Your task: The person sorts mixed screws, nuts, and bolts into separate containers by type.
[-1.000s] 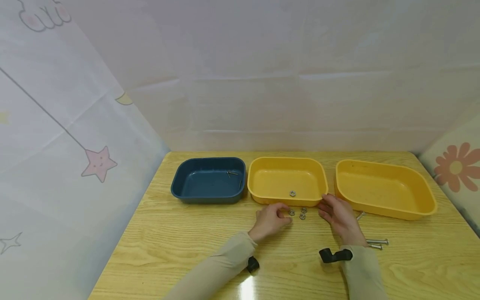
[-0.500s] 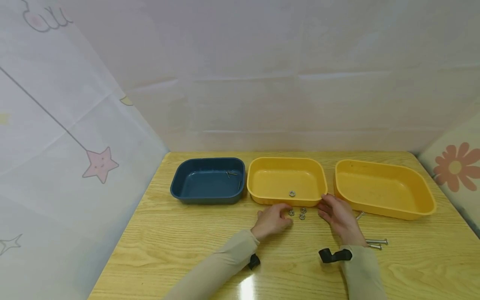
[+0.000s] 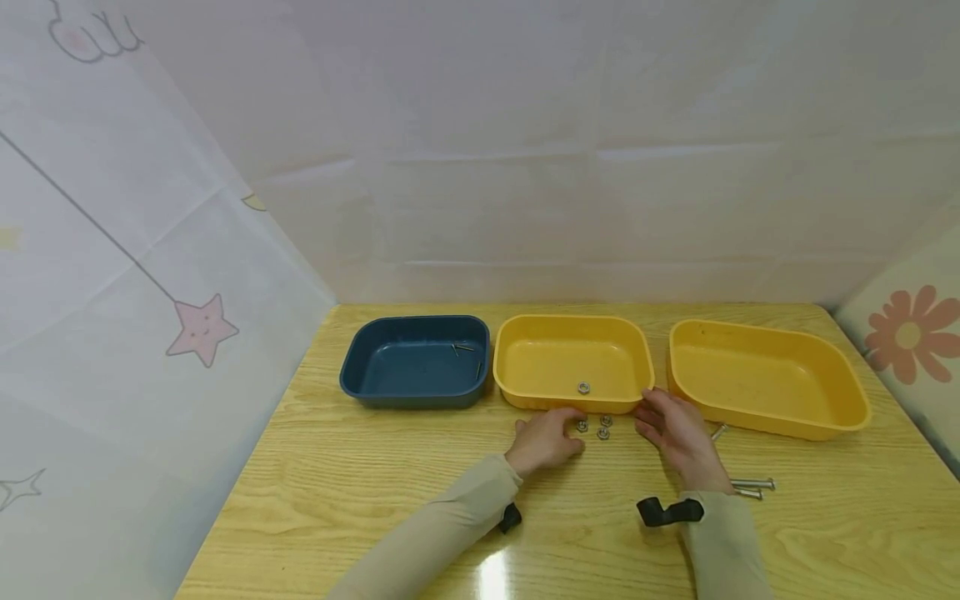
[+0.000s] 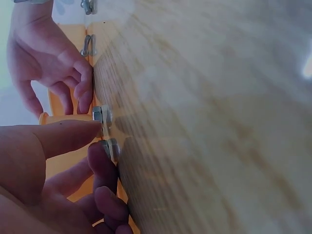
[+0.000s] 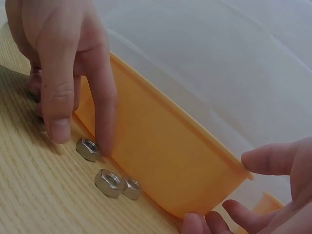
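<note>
My left hand (image 3: 546, 439) is low on the table, thumb and index finger apart around a hex nut (image 5: 88, 149). The index fingertip is right at that nut; the thumb stands off it in the right wrist view. Two more hex nuts (image 5: 109, 183) lie close by, along the front wall of the middle yellow tray (image 3: 573, 405). My right hand (image 3: 681, 437) touches this tray's front right corner, one fingertip on the rim and other fingers lower beside the wall. Inside the middle tray lies a single nut (image 3: 583, 387).
A blue tray (image 3: 420, 400) holding a few thin screws stands left of the middle tray. At the right stands another yellow tray (image 3: 780, 422). Several bolts (image 3: 753, 483) lie on the wooden table (image 3: 360, 500) beside and behind the right wrist. A fabric backdrop (image 3: 570, 217) rises behind.
The left hand has shifted very slightly right and its fingers have drawn in a little around the nut. The right hand stays at the tray corner.
</note>
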A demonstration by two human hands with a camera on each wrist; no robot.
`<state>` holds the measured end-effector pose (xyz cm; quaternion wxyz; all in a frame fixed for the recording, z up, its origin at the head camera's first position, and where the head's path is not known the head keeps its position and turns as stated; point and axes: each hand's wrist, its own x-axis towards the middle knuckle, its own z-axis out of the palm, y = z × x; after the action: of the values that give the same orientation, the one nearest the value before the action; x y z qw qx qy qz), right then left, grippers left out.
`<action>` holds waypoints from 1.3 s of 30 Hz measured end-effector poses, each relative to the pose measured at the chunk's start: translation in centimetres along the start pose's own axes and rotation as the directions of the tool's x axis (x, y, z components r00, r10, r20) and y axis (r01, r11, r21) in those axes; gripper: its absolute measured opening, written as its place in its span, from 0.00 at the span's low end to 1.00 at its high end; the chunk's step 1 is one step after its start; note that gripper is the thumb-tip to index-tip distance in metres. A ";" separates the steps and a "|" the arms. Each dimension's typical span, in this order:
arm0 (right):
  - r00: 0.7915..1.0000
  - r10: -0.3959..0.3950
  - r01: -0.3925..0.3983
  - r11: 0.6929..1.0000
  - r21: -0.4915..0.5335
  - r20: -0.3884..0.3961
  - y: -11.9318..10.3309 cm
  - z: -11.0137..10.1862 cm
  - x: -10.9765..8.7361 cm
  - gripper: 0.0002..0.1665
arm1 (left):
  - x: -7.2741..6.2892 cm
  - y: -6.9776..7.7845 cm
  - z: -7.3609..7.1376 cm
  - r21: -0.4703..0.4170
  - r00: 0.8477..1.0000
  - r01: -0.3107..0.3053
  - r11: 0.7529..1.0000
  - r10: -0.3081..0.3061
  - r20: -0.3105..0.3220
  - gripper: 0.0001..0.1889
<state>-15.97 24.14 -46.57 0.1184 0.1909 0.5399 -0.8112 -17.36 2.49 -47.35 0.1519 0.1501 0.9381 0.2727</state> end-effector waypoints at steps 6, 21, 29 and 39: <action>1.000 0.004 -0.004 1.000 -0.002 0.003 0.1 -0.1 0.1 0.05 | 0.2 -0.2 0.1 0.001 1.000 -0.006 1.000 0.006 -0.004 0.19; 1.000 0.003 -0.003 1.000 -0.013 0.010 0.0 0.0 0.0 0.05 | 0.2 -0.2 0.1 -0.008 1.000 0.017 1.000 -0.017 0.003 0.10; 1.000 0.003 -0.003 1.000 -0.013 0.009 -0.1 0.0 -0.1 0.05 | 0.3 -0.2 0.2 0.002 1.000 0.012 1.000 -0.012 0.000 0.10; 1.000 0.004 -0.004 1.000 -0.013 0.003 0.0 0.0 0.0 0.07 | 0.2 0.1 0.2 0.008 1.000 0.014 1.000 -0.015 0.002 0.08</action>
<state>-15.96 24.18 -46.55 0.1220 0.1897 0.5446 -0.8078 -17.45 2.73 -47.49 0.1545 0.1443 0.9401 0.2676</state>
